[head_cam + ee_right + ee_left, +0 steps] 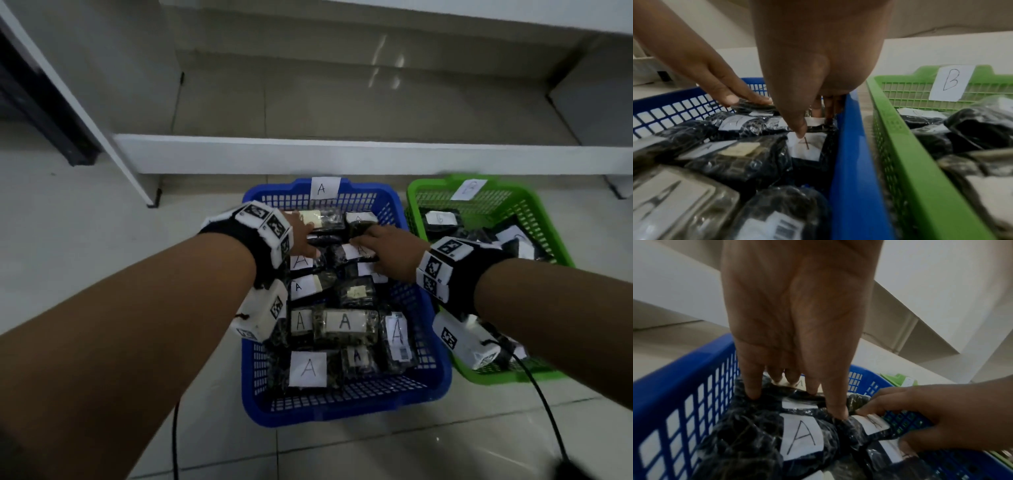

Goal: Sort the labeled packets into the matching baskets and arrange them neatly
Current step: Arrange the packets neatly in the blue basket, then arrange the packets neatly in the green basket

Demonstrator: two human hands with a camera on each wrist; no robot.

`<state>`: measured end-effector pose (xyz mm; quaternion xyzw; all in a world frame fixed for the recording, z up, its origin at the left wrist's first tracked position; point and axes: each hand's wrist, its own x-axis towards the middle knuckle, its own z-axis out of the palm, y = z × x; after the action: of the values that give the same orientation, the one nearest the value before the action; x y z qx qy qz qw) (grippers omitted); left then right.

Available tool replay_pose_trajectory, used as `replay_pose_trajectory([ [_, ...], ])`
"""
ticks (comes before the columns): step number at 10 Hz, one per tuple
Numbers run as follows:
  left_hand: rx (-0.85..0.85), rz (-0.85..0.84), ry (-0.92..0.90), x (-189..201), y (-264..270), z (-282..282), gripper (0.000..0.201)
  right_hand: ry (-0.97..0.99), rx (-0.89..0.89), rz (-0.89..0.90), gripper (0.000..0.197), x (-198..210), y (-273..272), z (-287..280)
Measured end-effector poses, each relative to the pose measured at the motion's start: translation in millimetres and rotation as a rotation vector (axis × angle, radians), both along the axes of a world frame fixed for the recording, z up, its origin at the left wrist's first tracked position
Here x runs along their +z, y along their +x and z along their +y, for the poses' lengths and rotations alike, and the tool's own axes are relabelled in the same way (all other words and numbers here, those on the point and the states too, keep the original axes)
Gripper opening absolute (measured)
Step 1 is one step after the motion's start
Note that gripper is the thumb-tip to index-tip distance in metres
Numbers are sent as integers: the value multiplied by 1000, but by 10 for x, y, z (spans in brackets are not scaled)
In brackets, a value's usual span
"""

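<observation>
Inside our blue plastic mesh basket [442,373], both flat, unclenched hands [303,236] [390,253] press soft, slippery, black plastic-wrapped A-labelled packets [346,325], best gripped by their edges.

The scene is seen from above and behind by the head view, forward and down along both forearms. The left hand [797,318] is looked along at close range by the left wrist view, the right hand [813,56] by the right wrist view. The blue basket [424,390] is shared by all three.
</observation>
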<state>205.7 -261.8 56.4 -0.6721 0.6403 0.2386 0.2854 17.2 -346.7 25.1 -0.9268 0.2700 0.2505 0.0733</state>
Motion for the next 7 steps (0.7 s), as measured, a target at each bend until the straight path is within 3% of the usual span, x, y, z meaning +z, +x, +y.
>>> replay_pose_trajectory([
  [2,-108,-45,-56,101,54,-236,53,-154,-111,-174,47,-88,90,185],
  [4,-108,-159,-120,68,23,-363,42,-24,-53,-437,40,32,-59,118],
  [5,192,-46,-197,147,-156,-508,36,-70,-36,-580,34,255,-268,-208],
  [7,265,12,-122,347,-676,-604,49,-124,-122,-615,33,400,-855,-899],
])
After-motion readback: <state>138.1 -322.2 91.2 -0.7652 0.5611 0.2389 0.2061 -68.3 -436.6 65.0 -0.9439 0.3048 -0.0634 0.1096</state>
